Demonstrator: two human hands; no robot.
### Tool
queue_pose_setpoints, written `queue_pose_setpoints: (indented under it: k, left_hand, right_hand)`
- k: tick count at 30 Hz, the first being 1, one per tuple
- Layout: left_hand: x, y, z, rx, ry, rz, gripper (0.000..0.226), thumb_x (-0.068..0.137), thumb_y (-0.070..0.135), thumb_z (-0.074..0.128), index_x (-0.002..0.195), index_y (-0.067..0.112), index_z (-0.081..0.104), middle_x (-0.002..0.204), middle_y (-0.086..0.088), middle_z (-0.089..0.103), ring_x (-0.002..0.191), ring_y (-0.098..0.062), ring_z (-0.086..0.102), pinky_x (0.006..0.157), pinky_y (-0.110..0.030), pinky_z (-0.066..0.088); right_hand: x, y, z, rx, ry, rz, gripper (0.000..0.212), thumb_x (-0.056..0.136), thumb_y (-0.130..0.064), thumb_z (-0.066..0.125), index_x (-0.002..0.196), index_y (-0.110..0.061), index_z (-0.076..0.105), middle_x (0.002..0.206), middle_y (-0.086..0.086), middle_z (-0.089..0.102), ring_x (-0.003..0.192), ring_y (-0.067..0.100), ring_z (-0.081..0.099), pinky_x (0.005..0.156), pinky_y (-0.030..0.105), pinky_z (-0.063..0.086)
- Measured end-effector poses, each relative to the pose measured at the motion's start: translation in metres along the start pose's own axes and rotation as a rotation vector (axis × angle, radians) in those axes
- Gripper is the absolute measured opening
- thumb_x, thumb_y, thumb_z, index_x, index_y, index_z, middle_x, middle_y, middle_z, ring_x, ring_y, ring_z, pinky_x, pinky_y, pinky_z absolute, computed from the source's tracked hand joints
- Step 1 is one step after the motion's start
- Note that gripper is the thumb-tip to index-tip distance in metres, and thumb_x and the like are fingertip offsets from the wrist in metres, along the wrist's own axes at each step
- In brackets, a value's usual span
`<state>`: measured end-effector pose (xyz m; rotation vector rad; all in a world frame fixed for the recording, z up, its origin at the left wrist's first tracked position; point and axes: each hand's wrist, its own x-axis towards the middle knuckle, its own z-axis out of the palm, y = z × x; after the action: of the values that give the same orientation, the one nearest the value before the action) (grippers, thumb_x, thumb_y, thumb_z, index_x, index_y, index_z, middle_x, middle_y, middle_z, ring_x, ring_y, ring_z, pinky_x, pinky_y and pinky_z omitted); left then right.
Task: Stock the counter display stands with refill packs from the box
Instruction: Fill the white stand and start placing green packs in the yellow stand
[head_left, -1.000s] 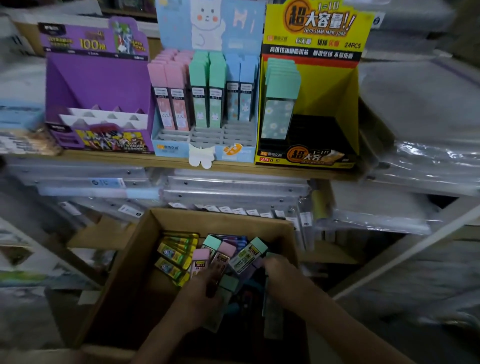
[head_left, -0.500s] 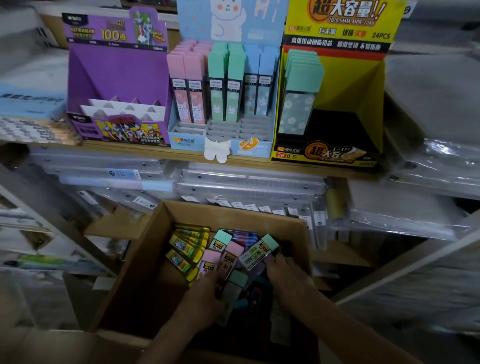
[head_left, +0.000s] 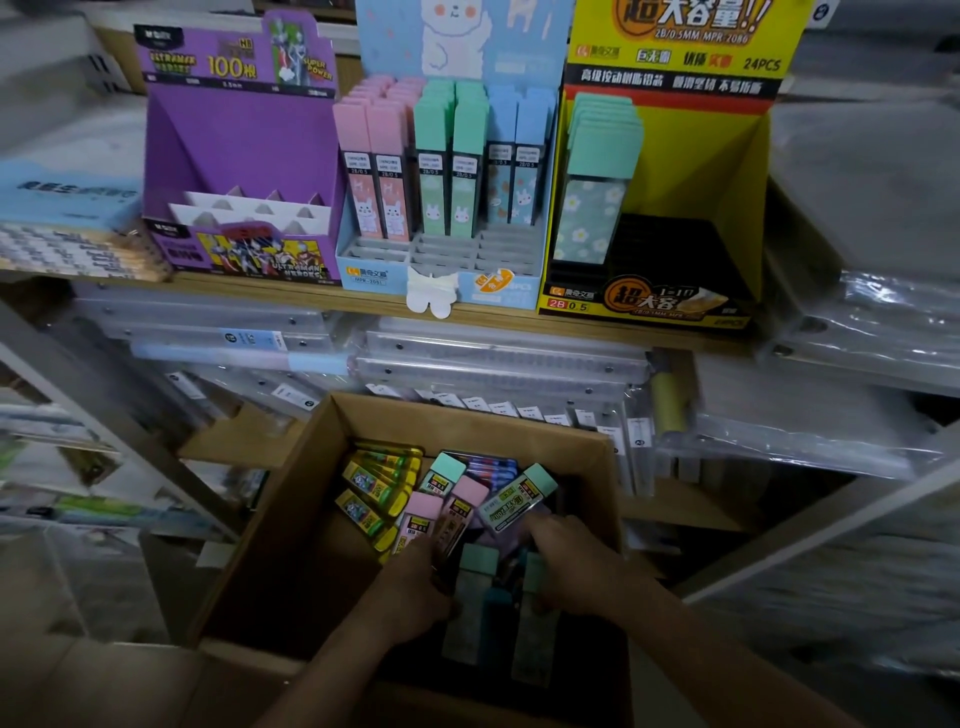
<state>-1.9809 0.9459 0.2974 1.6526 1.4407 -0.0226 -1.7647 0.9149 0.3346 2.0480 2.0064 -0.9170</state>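
An open cardboard box (head_left: 470, 415) sits low in front of me with refill packs in it: yellow packs (head_left: 371, 486) at the left, pink-capped packs (head_left: 460, 506) and a green-capped pack (head_left: 519, 499) in the middle. My left hand (head_left: 415, 590) reaches into the box and grips the lower ends of the pink-capped packs. My right hand (head_left: 574, 561) holds the lower end of the green-capped pack. On the shelf above stand a purple display stand (head_left: 239, 150) with bare slots, a blue stand (head_left: 543, 249) with pink, green and blue packs, and a yellow stand (head_left: 732, 176) with one row.
The wooden shelf (head_left: 311, 296) carries the stands. Clear plastic folders and binders (head_left: 493, 358) fill the space below it, just behind the box. Wrapped stacks (head_left: 872, 312) lie at the right. Slanted metal shelf legs (head_left: 810, 525) flank the box.
My view has drifted so the stands and box sit further right and lower. Both hands stay in the box on the same packs, hardly moved.
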Motion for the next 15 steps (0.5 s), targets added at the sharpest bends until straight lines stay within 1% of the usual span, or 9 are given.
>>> queue_pose_setpoints:
  k: [2, 4, 7, 9, 12, 14, 15]
  left_hand:
    - [0.0002, 0.0021, -0.0003, -0.018, -0.029, -0.006, 0.047, 0.076, 0.021, 0.085, 0.115, 0.019, 0.059, 0.111, 0.002, 0.066, 0.101, -0.013, 0.063, 0.080, -0.025, 0.058]
    - [0.0010, 0.0042, 0.0001, -0.012, -0.059, -0.009, 0.041, 0.077, 0.025, 0.085, 0.109, 0.020, 0.061, 0.107, 0.003, 0.067, 0.098, -0.011, 0.064, 0.075, -0.021, 0.055]
    - [0.0026, 0.0076, 0.0000, 0.016, -0.093, 0.007, 0.022, 0.080, 0.026, 0.083, 0.093, 0.023, 0.066, 0.095, 0.007, 0.067, 0.087, -0.006, 0.063, 0.063, -0.012, 0.047]
    - [0.0023, 0.0094, -0.0003, 0.029, -0.107, 0.026, 0.017, 0.083, 0.025, 0.081, 0.094, 0.017, 0.071, 0.094, 0.004, 0.069, 0.083, -0.006, 0.063, 0.063, -0.013, 0.048]
    - [-0.0006, 0.0085, -0.0020, -0.029, -0.109, 0.037, 0.020, 0.087, 0.024, 0.076, 0.100, 0.009, 0.070, 0.096, -0.002, 0.069, 0.083, -0.009, 0.063, 0.069, -0.022, 0.049]
    - [-0.0023, 0.0062, -0.0032, -0.136, -0.083, 0.036, 0.019, 0.090, 0.019, 0.071, 0.102, 0.005, 0.068, 0.099, -0.010, 0.069, 0.088, -0.015, 0.063, 0.075, -0.032, 0.052]
    - [-0.0036, 0.0060, -0.0042, -0.209, -0.071, 0.031, 0.018, 0.091, 0.015, 0.068, 0.105, 0.004, 0.067, 0.103, -0.013, 0.070, 0.093, -0.020, 0.065, 0.081, -0.038, 0.053]
  right_hand:
    - [-0.0004, 0.0017, 0.0001, 0.116, 0.015, -0.026, 0.068, 0.071, -0.014, 0.085, 0.128, -0.020, 0.049, 0.134, 0.002, 0.055, 0.119, 0.020, 0.055, 0.092, 0.032, 0.051]
    - [-0.0008, 0.0021, 0.0005, 0.188, 0.014, -0.039, 0.063, 0.073, -0.012, 0.083, 0.125, -0.023, 0.050, 0.133, 0.001, 0.054, 0.116, 0.016, 0.054, 0.086, 0.027, 0.048]
    - [-0.0026, 0.0012, 0.0021, 0.313, 0.040, -0.006, 0.058, 0.069, -0.012, 0.086, 0.114, -0.030, 0.054, 0.122, -0.007, 0.055, 0.107, 0.009, 0.053, 0.077, 0.020, 0.046]
    - [-0.0043, 0.0016, 0.0026, 0.385, 0.052, 0.018, 0.055, 0.066, -0.013, 0.087, 0.109, -0.030, 0.056, 0.115, -0.012, 0.055, 0.105, 0.007, 0.055, 0.075, 0.018, 0.047]
    - [-0.0066, 0.0030, 0.0004, 0.452, 0.039, 0.051, 0.056, 0.065, -0.018, 0.088, 0.113, -0.027, 0.060, 0.103, -0.018, 0.057, 0.097, 0.004, 0.056, 0.068, 0.016, 0.046]
    - [-0.0062, 0.0039, -0.0028, 0.482, 0.012, 0.050, 0.040, 0.070, -0.021, 0.087, 0.103, -0.025, 0.066, 0.097, -0.014, 0.063, 0.092, 0.003, 0.060, 0.068, 0.017, 0.048]
    - [-0.0063, 0.0046, -0.0047, 0.506, -0.001, 0.037, 0.029, 0.073, -0.021, 0.085, 0.096, -0.026, 0.068, 0.095, -0.011, 0.067, 0.090, 0.003, 0.062, 0.069, 0.019, 0.051]
